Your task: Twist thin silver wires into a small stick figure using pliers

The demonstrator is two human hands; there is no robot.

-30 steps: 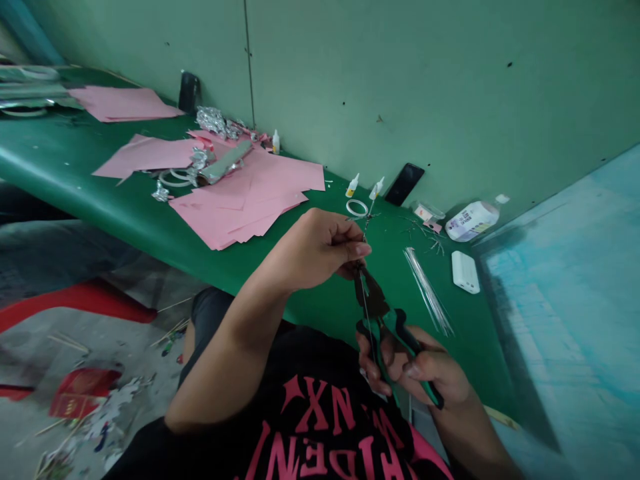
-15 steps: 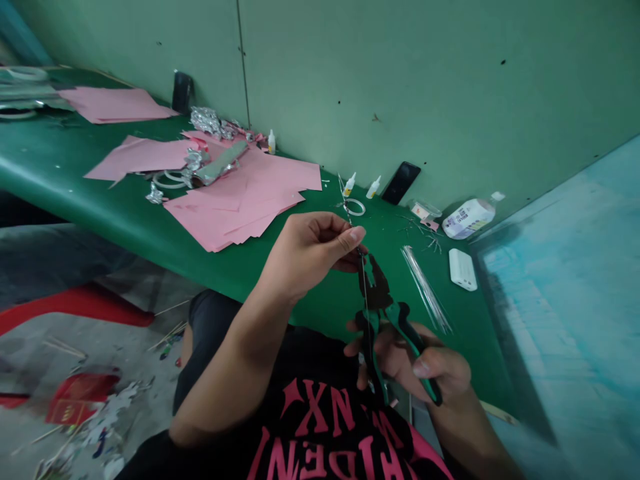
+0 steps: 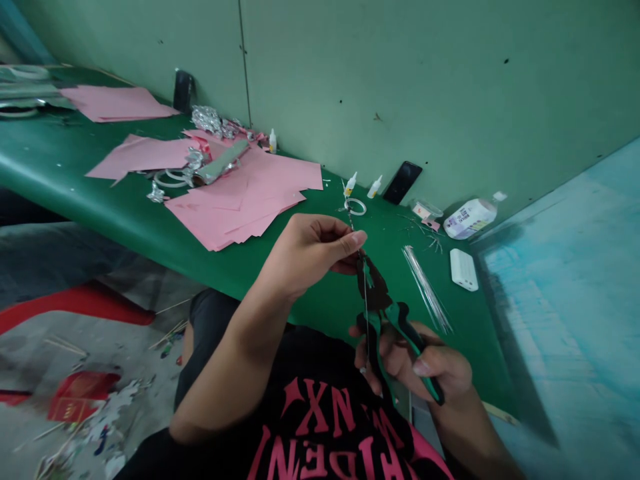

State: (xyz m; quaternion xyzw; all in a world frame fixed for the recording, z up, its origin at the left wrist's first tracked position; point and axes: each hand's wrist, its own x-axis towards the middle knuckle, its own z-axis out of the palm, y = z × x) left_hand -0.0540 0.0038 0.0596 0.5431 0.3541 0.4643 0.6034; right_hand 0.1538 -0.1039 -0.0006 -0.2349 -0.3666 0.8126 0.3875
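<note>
My left hand (image 3: 320,255) pinches a thin twisted wire (image 3: 367,320) between thumb and fingers above the table. One end rises past the fingertips; the straight part runs down alongside the pliers. My right hand (image 3: 443,369) is wrapped around the black and green handles of a pair of pliers (image 3: 381,293). Their dark jaws point up toward my left fingertips, close to the wire, parted by a narrow gap. Whether they touch the wire I cannot tell. A bundle of straight wires (image 3: 427,290) lies right of the pliers.
Pink paper sheets (image 3: 270,177) and crumpled foil (image 3: 207,119) cover the table's left part. Along the wall stand small glue bottles (image 3: 375,187), a phone (image 3: 403,182) and a larger white bottle (image 3: 471,219). A white tape ring (image 3: 355,207) and white box (image 3: 463,270) lie nearby.
The pliers' jaws have come nearer together as the handles moved closer in my right hand. My left hand keeps its pinch on the wire, almost unmoved.
</note>
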